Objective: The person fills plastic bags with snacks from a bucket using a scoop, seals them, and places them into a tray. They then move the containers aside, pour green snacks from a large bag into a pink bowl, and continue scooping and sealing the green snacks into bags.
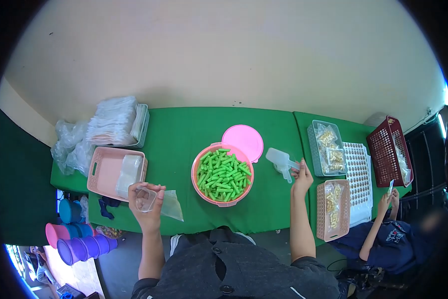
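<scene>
My left hand (151, 207) is closed around a small clear plastic cup (145, 199) by the near edge of the table. A flat clear plastic bag (172, 206) lies just right of that hand. In my right hand (302, 178) is the handle of a translucent white scoop (277, 157), its bowl pointing left above the table. Another small clear plastic piece (286, 175) shows just under the scoop. Between my hands stands a pink tub (193, 182) full of green stick-shaped snacks (224, 174). Its pink lid (246, 142) lies behind it, partly overlapped by the tub.
At left are a pink basket (100, 172) with clear packaging, a stack of white packets (112, 117) and plastic bags (72, 144). Rightward stand baskets (318, 219) of filled bags, a sticker sheet (359, 174) and a maroon basket (381, 149). A person (393, 244) works there.
</scene>
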The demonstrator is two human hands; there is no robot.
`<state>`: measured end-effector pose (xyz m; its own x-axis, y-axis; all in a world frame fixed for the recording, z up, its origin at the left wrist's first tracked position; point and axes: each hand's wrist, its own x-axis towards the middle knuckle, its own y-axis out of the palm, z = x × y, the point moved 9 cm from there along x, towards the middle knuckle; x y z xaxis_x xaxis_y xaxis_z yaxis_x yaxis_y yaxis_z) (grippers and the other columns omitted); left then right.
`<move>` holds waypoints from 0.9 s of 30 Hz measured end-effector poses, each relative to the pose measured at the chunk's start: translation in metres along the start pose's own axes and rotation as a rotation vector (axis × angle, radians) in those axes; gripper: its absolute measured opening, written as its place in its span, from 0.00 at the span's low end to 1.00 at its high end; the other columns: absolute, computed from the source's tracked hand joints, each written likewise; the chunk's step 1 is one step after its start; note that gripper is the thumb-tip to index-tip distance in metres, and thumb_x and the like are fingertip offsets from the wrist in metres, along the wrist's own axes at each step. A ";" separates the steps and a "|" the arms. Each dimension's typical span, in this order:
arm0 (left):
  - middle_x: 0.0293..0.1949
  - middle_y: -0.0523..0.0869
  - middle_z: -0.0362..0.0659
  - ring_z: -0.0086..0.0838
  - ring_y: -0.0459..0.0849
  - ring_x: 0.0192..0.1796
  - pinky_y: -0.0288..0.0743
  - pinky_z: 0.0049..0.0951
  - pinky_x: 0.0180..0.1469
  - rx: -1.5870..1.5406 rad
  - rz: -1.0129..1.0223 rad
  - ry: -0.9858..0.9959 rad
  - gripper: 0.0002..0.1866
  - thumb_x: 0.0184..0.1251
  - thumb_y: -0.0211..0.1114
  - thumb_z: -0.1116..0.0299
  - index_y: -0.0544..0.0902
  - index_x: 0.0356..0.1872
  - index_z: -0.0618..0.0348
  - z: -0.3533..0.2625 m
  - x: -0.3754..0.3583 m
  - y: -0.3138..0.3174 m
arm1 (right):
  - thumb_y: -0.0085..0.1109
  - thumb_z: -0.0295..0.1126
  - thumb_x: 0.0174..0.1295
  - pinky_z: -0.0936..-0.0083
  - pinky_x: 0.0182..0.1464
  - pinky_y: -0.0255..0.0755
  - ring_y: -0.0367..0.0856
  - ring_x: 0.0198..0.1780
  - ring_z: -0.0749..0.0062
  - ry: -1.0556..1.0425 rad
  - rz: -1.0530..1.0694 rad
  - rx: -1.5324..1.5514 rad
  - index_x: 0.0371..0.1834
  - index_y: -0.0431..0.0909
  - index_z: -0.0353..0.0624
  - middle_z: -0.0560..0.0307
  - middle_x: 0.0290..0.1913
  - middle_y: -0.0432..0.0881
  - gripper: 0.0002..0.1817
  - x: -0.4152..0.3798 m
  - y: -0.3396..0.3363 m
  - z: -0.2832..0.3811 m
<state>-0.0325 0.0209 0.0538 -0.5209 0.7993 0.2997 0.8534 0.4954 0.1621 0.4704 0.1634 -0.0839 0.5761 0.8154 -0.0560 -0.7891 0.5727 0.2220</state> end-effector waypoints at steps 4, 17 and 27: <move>0.37 0.79 0.45 0.29 0.82 0.42 0.77 0.31 0.50 0.029 0.046 -0.045 0.21 0.55 0.67 0.83 0.70 0.48 0.59 0.007 -0.001 0.007 | 0.58 0.37 0.66 0.91 0.30 0.72 0.77 0.29 0.83 0.154 0.118 0.332 0.56 0.72 0.29 0.51 0.39 0.81 0.23 -0.046 0.033 0.036; 0.40 0.80 0.45 0.32 0.82 0.47 0.75 0.32 0.51 0.128 0.288 -0.091 0.24 0.51 0.67 0.85 0.69 0.50 0.60 0.018 -0.021 0.042 | 0.52 0.26 0.64 0.80 0.48 0.71 0.77 0.41 0.75 -0.021 0.718 0.463 0.65 0.60 0.26 0.51 0.37 0.79 0.27 -0.164 0.115 0.127; 0.41 0.83 0.45 0.27 0.83 0.43 0.76 0.29 0.48 0.550 0.342 -0.215 0.23 0.50 0.75 0.69 0.73 0.44 0.60 0.153 0.006 0.036 | 0.45 0.32 0.71 0.74 0.58 0.70 0.80 0.50 0.68 -0.003 0.737 0.421 0.70 0.47 0.24 0.43 0.43 0.81 0.31 -0.178 0.122 0.134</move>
<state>-0.0078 0.0952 -0.0829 -0.2644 0.9633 0.0460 0.8668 0.2583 -0.4266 0.3005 0.0770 0.0833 -0.0532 0.9675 0.2473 -0.8184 -0.1841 0.5444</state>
